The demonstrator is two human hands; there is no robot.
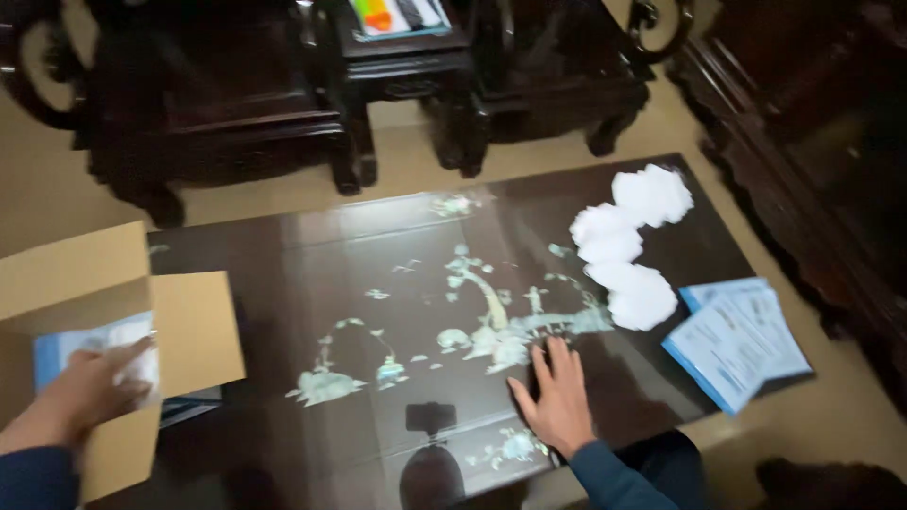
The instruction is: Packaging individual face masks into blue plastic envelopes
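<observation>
My left hand (90, 387) reaches into an open cardboard box (189, 326) at the left edge of the table and presses on a blue and white packet (94, 340) inside it. My right hand (557, 392) lies flat, fingers spread, on the dark glossy table (378, 283) with pale inlay pictures, holding nothing. Three white fluffy pads (628, 246) sit in a row to the right of that hand. A stack of blue and white packets (737, 340) lies at the table's right edge.
Dark carved wooden chairs (217, 104) and a small side table (402, 42) with papers stand behind the table. A dark wooden cabinet (812, 142) runs along the right. The floor is beige.
</observation>
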